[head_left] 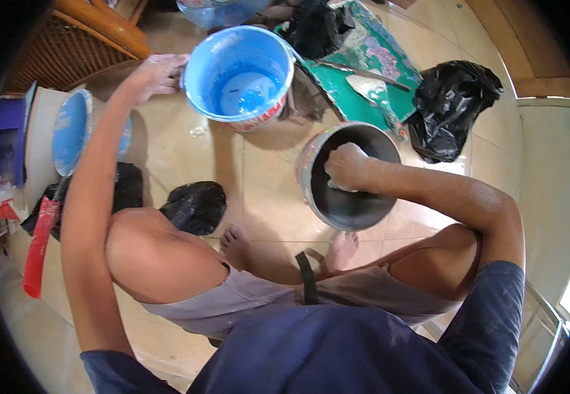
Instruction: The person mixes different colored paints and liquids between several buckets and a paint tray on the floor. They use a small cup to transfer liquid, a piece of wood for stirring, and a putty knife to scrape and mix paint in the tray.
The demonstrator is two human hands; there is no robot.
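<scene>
A person in a navy T-shirt and grey shorts sits low, knees wide, bare feet on the tiled floor. To their left I see a red-handled tool, and by the left knee a crumpled black plastic sheet. Just beyond the feet stands a dark-lined bucket, slightly to the right, its outside smeared. The right hand is down inside it, whitened, fingers curled tight into a fist; I can't tell whether they close on anything.

Farther out, to the left of that, is a light-blue bucket with a little liquid in the bottom. The left hand, also whitened, reaches to its left rim, fingers part-open and slightly bent; from here I can't make out whether they grip the edge.

A blue plastic tub stands tipped off to the left. Beyond the dark-lined bucket lies a paint-spattered green board bearing a putty-smeared scraper, with a black plastic bag at its right. Woven furniture fills the far left corner.
</scene>
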